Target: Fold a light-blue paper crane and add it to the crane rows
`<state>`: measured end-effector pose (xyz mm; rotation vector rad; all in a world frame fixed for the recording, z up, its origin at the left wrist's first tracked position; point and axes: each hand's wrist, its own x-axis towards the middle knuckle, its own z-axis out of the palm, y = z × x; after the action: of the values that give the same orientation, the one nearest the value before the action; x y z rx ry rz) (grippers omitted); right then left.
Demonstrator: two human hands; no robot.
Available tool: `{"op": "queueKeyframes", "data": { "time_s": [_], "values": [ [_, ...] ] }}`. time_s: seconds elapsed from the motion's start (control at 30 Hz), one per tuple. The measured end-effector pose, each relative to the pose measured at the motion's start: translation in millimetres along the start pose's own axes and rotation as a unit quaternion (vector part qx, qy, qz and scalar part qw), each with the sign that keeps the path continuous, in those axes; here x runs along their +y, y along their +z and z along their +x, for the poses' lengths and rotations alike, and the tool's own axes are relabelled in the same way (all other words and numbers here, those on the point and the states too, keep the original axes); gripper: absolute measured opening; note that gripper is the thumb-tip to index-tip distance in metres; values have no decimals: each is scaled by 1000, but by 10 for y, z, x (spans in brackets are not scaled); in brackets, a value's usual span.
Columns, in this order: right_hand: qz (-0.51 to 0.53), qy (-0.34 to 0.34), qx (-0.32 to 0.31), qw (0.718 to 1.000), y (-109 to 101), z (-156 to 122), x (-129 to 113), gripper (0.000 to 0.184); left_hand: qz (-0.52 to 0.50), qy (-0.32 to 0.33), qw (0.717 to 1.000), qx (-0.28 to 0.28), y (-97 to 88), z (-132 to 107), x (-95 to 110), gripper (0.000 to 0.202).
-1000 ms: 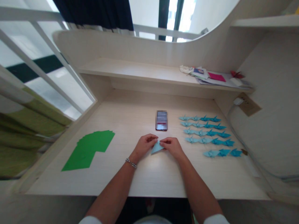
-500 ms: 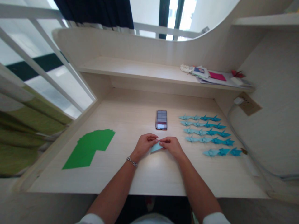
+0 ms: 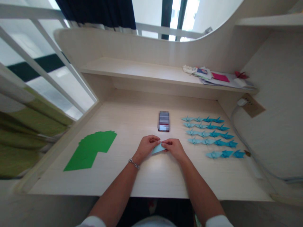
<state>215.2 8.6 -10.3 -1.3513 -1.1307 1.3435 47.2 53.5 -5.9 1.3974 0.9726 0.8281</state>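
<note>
A small light blue folded paper (image 3: 158,148) lies on the pale wooden desk (image 3: 151,176) near its middle. My left hand (image 3: 146,147) pinches its left side with curled fingers. My right hand (image 3: 174,148) pinches its right tip, thumb and fingers pressed together. A bracelet sits on my left wrist. Just beyond my hands lies a phone (image 3: 163,121), screen up.
Rows of finished blue paper cranes (image 3: 210,135) fill the desk's right side. A fan of green paper sheets (image 3: 91,149) lies at the left. The shelf (image 3: 142,71) above holds papers (image 3: 217,78) at its right end. A socket and cable (image 3: 246,104) are on the right wall.
The folded paper between my hands looks a little flatter and smaller than a second ago. Both hands keep their place.
</note>
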Motion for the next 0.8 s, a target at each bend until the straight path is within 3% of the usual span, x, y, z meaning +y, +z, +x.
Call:
{"op": "queueKeyframes", "data": {
  "time_s": [0.37, 0.57, 0.8],
  "values": [
    [10, -4, 6, 1000, 17, -26, -24, 34, -7, 23, 999, -22, -4, -7, -33, 29],
    [16, 4, 3, 1000, -77, -49, -36, 39, -1, 20, 999, 28, -6, 10, -7, 27],
    [-30, -20, -2, 999, -71, -78, -85, 34, 92, 56, 994, 4, 42, -28, 18, 27]
  ]
}}
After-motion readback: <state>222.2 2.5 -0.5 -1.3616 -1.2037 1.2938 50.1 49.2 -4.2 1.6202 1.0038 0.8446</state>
